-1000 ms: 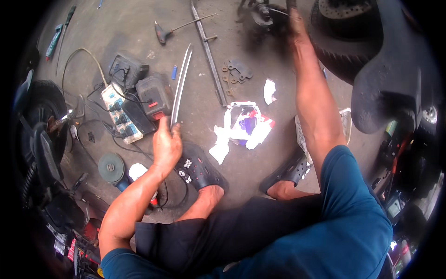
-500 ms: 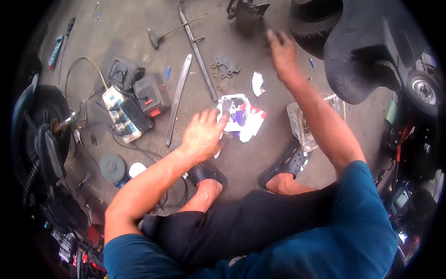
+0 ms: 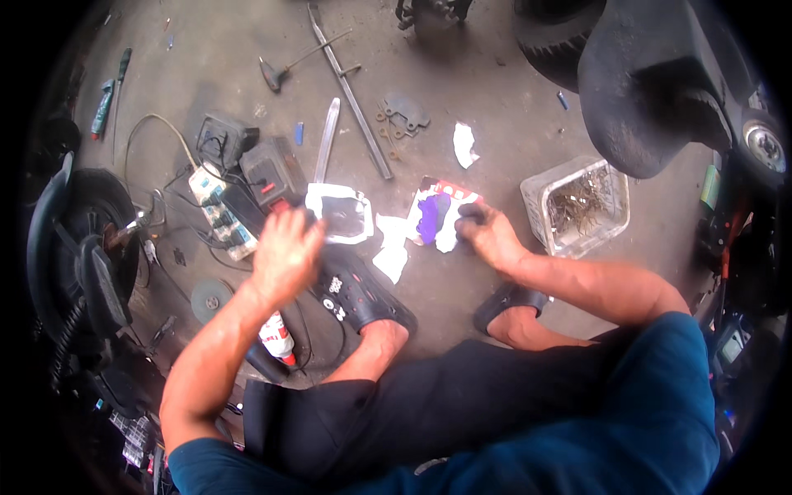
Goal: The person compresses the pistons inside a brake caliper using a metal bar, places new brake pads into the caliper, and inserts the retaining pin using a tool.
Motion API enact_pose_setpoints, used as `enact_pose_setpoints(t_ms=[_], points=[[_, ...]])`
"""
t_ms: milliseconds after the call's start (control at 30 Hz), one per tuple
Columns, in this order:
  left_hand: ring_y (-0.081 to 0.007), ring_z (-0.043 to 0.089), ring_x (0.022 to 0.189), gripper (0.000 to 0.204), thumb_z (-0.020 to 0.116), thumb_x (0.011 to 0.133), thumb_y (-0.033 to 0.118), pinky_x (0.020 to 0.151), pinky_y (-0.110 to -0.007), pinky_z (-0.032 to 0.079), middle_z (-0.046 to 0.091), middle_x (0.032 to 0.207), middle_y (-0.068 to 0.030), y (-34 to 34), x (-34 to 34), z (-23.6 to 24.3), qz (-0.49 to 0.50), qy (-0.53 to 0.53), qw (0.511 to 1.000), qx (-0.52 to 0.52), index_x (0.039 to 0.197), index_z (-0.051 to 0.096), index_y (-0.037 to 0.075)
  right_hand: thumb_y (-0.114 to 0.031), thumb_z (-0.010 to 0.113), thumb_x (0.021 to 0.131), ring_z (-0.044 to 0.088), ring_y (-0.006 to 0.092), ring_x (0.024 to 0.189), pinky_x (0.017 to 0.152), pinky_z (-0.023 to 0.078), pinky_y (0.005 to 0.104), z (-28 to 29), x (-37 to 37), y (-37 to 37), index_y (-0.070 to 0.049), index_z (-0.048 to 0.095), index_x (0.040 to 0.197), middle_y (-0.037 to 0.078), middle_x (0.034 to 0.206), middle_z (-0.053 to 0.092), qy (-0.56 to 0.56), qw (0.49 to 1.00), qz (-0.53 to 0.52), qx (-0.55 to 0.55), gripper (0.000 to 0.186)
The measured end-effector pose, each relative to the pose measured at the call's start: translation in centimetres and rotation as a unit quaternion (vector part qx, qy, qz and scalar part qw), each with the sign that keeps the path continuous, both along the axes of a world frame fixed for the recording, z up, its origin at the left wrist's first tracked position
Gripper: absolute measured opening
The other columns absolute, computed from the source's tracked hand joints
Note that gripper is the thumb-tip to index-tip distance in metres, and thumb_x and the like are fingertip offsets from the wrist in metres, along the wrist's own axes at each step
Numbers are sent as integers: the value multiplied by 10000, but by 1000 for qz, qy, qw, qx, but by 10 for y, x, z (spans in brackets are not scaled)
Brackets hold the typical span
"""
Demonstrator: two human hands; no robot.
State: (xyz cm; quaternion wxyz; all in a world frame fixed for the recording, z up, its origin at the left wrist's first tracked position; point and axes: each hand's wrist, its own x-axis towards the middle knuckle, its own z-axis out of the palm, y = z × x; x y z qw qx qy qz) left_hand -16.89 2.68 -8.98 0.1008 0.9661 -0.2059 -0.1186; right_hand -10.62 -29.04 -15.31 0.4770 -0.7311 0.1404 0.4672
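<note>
My left hand (image 3: 285, 257) is closed on the near left edge of a silver, squarish open metal frame (image 3: 368, 216), lifted beside my left shoe. My right hand (image 3: 495, 241) has its fingers curled, dark-tipped, at the right edge of a red and white packet (image 3: 450, 188) on the floor. Whether those fingers pinch anything is hidden. A purple patch (image 3: 431, 219) covers the middle of the packet. Crumpled white paper (image 3: 391, 261) lies just left of it, and another white scrap (image 3: 464, 145) lies farther away.
A grubby white bin (image 3: 535, 206) with metal bits stands at right, below a dark moulded seat (image 3: 627, 91). At left are a power strip (image 3: 216, 206) with cables, a tool battery (image 3: 268, 169) and an angle grinder (image 3: 276, 337). Long metal bars (image 3: 351, 91) and a T-handle tool (image 3: 272, 76) lie ahead.
My left hand has closed on the metal frame and carried it left, off the packet. My right hand has come back from the far dark part to the packet's edge.
</note>
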Motion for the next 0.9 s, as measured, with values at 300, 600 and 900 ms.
enact_pose_setpoints(t_ms=[300, 600, 900], points=[[-258, 587, 811, 255, 721, 691, 230, 703, -386, 474, 594, 879, -80, -104, 13, 7, 49, 107, 986, -114, 872, 625, 78, -137, 565, 823, 591, 189, 865, 738, 470, 299, 8, -11, 18, 47, 548, 1161, 142, 972, 624, 128, 985, -110, 16, 386], [-383, 630, 815, 413, 690, 746, 260, 711, -463, 480, 650, 869, -203, -114, 16, -20, 257, 330, 882, -218, 1036, 560, -4, -119, 540, 876, 601, 190, 878, 693, 523, 315, 5, -12, 27, 47, 533, 1168, 116, 1007, 604, 136, 981, -138, 8, 336], [-390, 617, 867, 418, 700, 731, 206, 728, -454, 489, 626, 935, -207, -147, 11, -53, 373, 238, 872, -208, 1051, 530, -2, -92, 520, 812, 605, 210, 841, 688, 492, 328, 8, -12, 29, 49, 608, 1114, 148, 934, 641, 82, 983, -161, -1, 344]])
